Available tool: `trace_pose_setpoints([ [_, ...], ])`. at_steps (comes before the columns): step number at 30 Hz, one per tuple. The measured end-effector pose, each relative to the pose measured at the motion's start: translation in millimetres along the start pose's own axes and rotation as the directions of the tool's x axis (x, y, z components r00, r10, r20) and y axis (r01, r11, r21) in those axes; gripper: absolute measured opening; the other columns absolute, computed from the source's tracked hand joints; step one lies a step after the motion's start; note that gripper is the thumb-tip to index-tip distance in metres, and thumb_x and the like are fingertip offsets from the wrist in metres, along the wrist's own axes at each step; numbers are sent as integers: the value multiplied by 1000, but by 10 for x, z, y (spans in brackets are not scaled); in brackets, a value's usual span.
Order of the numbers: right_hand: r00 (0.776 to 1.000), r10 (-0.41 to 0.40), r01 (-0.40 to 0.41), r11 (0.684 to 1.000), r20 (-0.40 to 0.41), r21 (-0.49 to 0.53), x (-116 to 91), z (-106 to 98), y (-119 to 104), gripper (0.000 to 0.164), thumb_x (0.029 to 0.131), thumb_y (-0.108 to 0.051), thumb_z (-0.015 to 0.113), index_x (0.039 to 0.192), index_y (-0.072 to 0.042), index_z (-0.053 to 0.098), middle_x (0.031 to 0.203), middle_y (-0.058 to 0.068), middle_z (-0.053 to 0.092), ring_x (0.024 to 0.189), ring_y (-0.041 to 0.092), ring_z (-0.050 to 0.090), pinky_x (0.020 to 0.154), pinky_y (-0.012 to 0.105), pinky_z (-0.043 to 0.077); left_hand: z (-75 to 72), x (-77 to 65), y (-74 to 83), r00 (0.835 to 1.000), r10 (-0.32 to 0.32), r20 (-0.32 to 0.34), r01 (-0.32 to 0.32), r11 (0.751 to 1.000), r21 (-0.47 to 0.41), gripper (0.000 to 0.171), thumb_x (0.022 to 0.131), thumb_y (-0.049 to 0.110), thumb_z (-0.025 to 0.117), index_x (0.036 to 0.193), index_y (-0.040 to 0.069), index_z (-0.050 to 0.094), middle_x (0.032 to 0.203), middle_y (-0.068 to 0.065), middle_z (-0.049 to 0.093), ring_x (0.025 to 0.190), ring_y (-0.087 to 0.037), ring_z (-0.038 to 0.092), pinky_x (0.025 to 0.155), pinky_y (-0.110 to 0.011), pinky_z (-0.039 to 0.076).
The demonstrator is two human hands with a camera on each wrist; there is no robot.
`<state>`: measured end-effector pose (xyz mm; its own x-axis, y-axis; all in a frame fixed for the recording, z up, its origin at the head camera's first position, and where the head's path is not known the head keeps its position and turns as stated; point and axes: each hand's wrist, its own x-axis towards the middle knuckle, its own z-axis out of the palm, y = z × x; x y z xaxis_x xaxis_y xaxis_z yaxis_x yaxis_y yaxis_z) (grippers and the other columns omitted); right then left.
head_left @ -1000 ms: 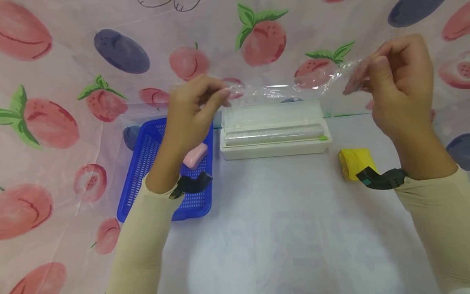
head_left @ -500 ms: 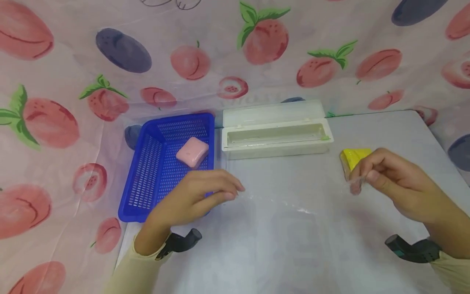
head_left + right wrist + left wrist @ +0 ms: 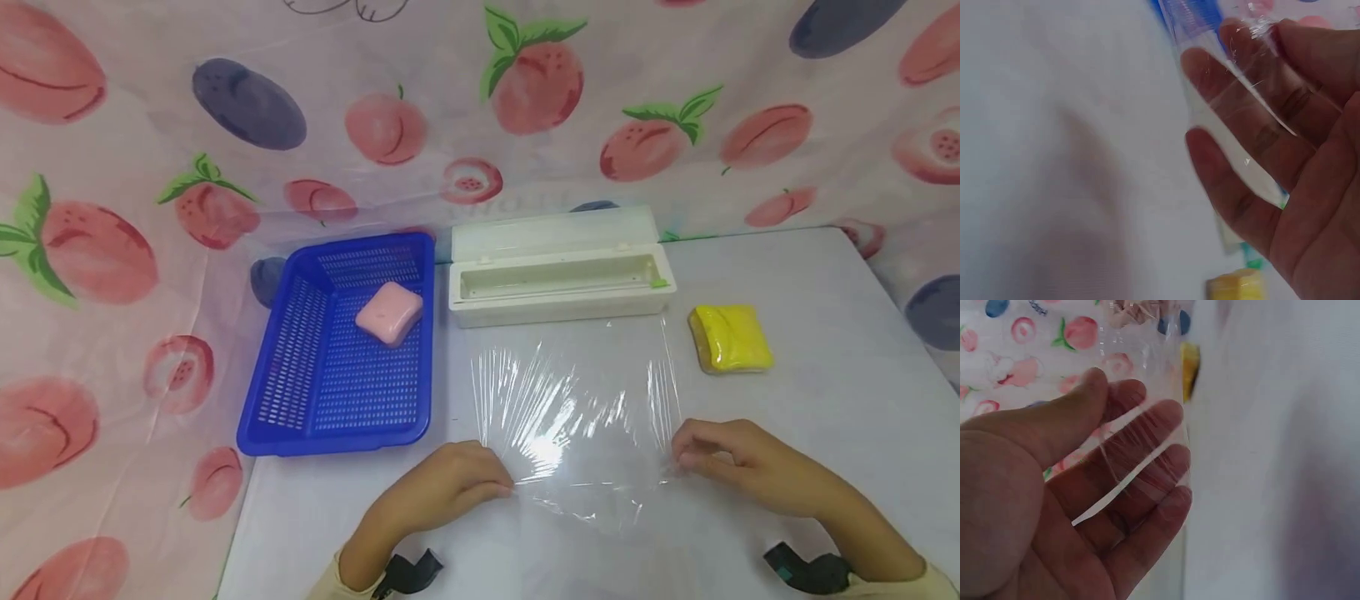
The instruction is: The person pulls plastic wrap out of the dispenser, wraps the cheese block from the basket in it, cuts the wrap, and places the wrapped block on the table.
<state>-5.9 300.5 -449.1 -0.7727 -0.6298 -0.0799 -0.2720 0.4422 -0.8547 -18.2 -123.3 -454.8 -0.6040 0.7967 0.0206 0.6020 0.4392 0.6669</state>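
A sheet of clear plastic wrap [image 3: 577, 417] stretches from the long white dispenser box [image 3: 558, 308] toward the person, creased and shiny. My left hand [image 3: 457, 487] pinches its near left corner between thumb and index finger. At the near right corner, my right hand [image 3: 757, 467] pinches the wrap the same way. In the left wrist view the film [image 3: 1141, 450] lies over the other fingers, which are spread behind it. The right wrist view shows the film [image 3: 1235, 87] bunched at the thumb tip. The box's translucent lid [image 3: 555, 233] stands raised at the back.
A blue perforated basket [image 3: 258, 429] stands left of the box, with a pink pillow-shaped block [image 3: 390, 312] in it. To the right lies a shiny yellow square block with a brown side [image 3: 731, 337]. A fruit-print sheet [image 3: 420, 50] hangs behind the white table [image 3: 847, 333].
Both hands have come down and toward the person from above the box, drawing the wrap out over the table. The roll that showed in the box a second ago no longer stands out there.
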Motion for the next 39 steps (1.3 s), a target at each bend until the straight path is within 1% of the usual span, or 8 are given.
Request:
trace_pose_setpoints([
  [5,998,66,-64,996,20,-67,20,153,197,6,101,-23,64,106,-26,67,97,-12,72,89,3,63,79,20,54,223,-7,-123,999,-38,-11,39,991,126,19,102,30,62,100,20,79,99,11,71,98,-3,64,93,-19,50],
  [11,999,25,-20,993,38,-118,55,210,302,10,100,-23,66,106,-28,71,100,-15,73,91,-1,65,79,22,56,302,-23,-135,996,-94,-2,92,970,223,16,98,26,69,91,17,80,98,8,65,98,-6,59,91,-19,50],
  [20,992,74,-71,997,104,-32,-14,112,376,19,103,-20,61,117,-24,73,110,-10,76,100,1,68,82,21,57,269,-98,-68,970,-242,24,235,958,165,30,106,26,55,127,13,73,108,2,76,105,-13,67,97,-30,53],
  [26,953,241,-256,965,185,59,-39,58,369,23,105,-25,58,123,-15,69,106,-4,75,82,8,71,72,23,57,316,-134,-41,933,-359,-19,359,928,102,27,105,29,57,118,15,77,104,3,76,99,-13,70,92,-33,56],
  [29,936,293,-307,950,195,47,-38,63,364,23,104,-28,59,120,-14,70,99,-5,74,77,9,68,68,24,56,379,-177,-53,927,-354,-125,365,928,76,19,101,22,64,111,15,78,102,3,78,98,-13,73,90,-33,57],
  [31,936,304,-310,951,176,3,-16,75,355,20,104,-30,60,115,-17,70,91,-8,71,74,7,65,66,23,54,417,-197,-67,909,-345,-235,363,931,37,13,97,15,69,105,13,79,99,2,79,93,-12,74,85,-31,59],
  [35,940,330,-318,939,83,-128,81,106,325,17,102,-38,62,98,-23,68,71,-12,62,65,4,56,60,22,47,440,-196,-96,829,-386,-404,406,913,-40,8,87,7,78,93,12,77,86,2,76,76,-6,67,71,-24,56],
  [39,929,370,-359,905,4,-227,200,120,297,27,96,-46,67,80,-24,61,60,-13,52,57,3,48,54,22,39,411,-155,-118,787,-507,-350,527,849,-45,11,89,23,79,83,18,71,68,11,60,64,-1,50,60,-22,44],
])
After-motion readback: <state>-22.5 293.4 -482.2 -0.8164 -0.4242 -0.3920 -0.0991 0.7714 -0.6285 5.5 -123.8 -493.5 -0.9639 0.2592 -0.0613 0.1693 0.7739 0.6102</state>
